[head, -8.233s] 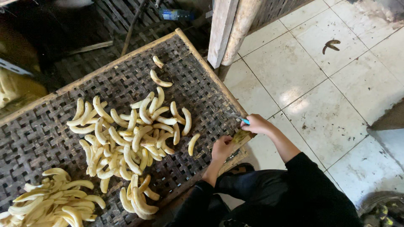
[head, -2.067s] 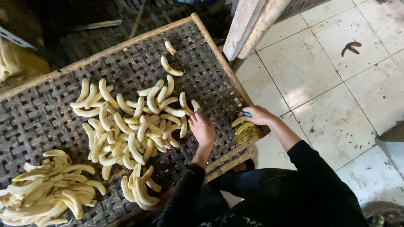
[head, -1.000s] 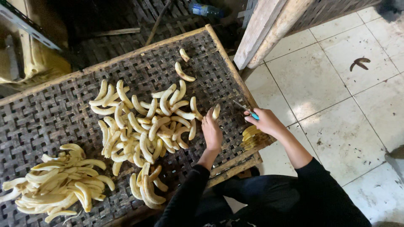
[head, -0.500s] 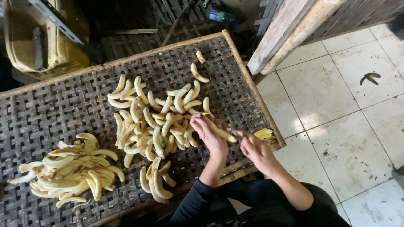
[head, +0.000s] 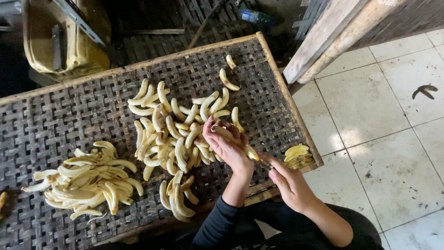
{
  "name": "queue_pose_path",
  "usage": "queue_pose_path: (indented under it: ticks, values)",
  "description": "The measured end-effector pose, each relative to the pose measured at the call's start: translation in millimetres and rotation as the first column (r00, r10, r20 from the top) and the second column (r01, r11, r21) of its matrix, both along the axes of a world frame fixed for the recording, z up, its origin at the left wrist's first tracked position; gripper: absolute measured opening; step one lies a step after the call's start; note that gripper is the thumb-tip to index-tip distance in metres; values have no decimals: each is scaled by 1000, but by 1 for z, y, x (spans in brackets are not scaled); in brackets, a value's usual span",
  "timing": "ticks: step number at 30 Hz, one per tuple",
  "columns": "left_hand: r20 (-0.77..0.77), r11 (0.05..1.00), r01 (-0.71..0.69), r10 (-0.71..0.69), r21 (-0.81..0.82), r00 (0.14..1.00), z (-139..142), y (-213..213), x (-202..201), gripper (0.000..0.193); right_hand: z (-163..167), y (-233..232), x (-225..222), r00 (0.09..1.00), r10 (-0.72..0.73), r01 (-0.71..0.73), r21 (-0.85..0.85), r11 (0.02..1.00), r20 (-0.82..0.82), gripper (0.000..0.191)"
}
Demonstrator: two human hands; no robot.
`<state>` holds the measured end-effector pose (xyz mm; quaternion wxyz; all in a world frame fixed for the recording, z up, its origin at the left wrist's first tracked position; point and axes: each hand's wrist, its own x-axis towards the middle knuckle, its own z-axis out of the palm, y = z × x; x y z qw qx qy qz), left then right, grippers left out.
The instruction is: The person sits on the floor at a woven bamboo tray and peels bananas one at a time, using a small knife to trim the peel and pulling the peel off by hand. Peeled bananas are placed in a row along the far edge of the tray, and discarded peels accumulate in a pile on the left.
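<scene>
My left hand [head: 225, 147] is shut on a peeled banana [head: 249, 151] just above the near right part of a woven bamboo tray [head: 83, 106]. My right hand [head: 287, 183] is close beside it, gripping a small knife [head: 264, 163] whose blade meets the banana's end. A spread of pale banana slices [head: 169, 134] lies under and left of my left hand. A second heap of banana pieces [head: 88, 178] sits at the tray's near left. A small stack of yellow slices [head: 298, 155] rests by the tray's right rim.
Two loose banana pieces [head: 229, 78] lie at the tray's far right. A yellow container [head: 64, 39] stands behind the tray. A slanted wooden post [head: 333, 39] rises at the right, beside a tiled floor [head: 393, 139] with a dark peel [head: 425, 90].
My left hand lifted a banana from the spread and drew back toward me. My right hand left the stack at the rim and brought the knife to the banana.
</scene>
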<state>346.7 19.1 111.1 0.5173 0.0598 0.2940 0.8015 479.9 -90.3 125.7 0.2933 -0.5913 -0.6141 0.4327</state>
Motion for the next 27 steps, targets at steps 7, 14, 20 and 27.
queue_pose_path:
  ticks: [7, 14, 20, 27]
  values:
    - [-6, 997, 13, -12, 72, 1000, -10, 0, 3, 19, 9, 8, -5, 993, 85, -104, 238, 966, 86, 43]
    - [133, 995, 100, -102, 21, 986, -14, -13, 8, 15, 6, 11, -5, 984, 71, -97, 154, 983, 165, 45]
    - [284, 977, 210, -211, 35, 935, -11, -24, 14, 16, 0, 14, -5, 969, 50, -116, 267, 957, 242, 45]
    - [381, 963, 268, -259, 29, 888, -16, -32, 24, 21, -5, 24, -4, 938, 26, -151, 342, 927, 345, 46]
